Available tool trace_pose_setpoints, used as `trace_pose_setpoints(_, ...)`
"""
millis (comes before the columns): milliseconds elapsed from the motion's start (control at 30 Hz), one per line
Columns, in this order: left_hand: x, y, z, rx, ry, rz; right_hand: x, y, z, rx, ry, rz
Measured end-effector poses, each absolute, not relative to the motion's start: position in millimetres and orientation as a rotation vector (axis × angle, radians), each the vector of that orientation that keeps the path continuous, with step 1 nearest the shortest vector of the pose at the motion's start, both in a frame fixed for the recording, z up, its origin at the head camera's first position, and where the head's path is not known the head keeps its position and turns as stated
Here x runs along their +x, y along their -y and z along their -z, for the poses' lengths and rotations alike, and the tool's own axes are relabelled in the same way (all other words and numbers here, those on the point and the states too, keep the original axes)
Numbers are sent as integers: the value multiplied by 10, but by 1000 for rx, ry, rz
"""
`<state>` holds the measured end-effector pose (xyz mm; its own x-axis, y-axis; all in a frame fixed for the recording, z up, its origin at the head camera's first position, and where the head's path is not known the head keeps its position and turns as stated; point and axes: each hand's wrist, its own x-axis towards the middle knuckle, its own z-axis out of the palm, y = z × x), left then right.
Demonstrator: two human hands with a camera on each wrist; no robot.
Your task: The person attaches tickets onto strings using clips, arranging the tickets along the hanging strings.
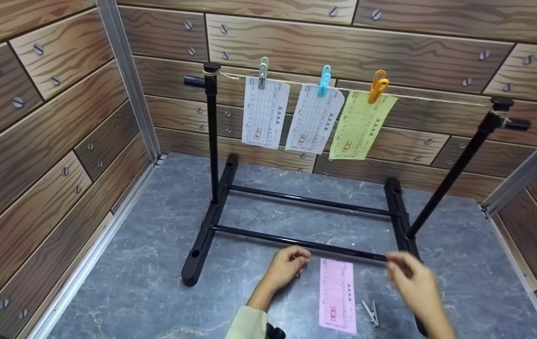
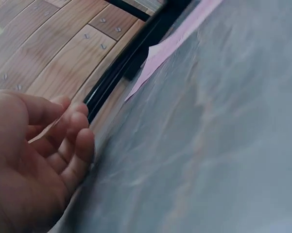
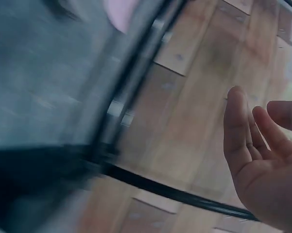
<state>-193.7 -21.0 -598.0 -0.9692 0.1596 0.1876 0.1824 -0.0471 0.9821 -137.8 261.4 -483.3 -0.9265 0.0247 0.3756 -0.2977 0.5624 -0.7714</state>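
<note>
My left hand (image 1: 286, 267) hovers low over the table with loosely curled fingers and nothing between them. To its right a pink printed slip (image 1: 337, 296) lies flat on the table. A grey clothespin (image 1: 370, 313) lies beside that slip's lower right side. My right hand (image 1: 414, 281), relaxed and holding nothing, is above and to the right of the clothespin, near the rack's right foot. In the right wrist view the fingers (image 3: 237, 131) are loosely extended. Two white slips (image 1: 264, 113) and a yellow-green slip (image 1: 362, 125) hang from a string, each under one clothespin.
The black rack (image 1: 304, 244) stands on the grey marbled table (image 1: 155, 263), with two low crossbars and two uprights. The string (image 1: 438, 100) spans the uprights. Grey, blue and orange clothespins (image 1: 378, 87) grip it. Wood-patterned walls (image 1: 52, 117) enclose the back and sides.
</note>
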Motion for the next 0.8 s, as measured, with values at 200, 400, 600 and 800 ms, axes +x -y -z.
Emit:
trace_pose_setpoints(200,-1829,161,6067,-405,2319,1850,-1192,-2742,5324,76,2704,-1158)
trace_pose_setpoints(400,-1668,-38,6075,-353,2495,1271,-1175,-2807,5505,-2,3011,-1046)
trace_pose_setpoints(600,-1532,-195,6070,-274,2624,917,-1254,-2764,5536,-170,3169,-1075)
trace_pose_setpoints(800,-1495,-222,6066,-294,2689,752,-1290,-2710,5564,-167,3210,-974)
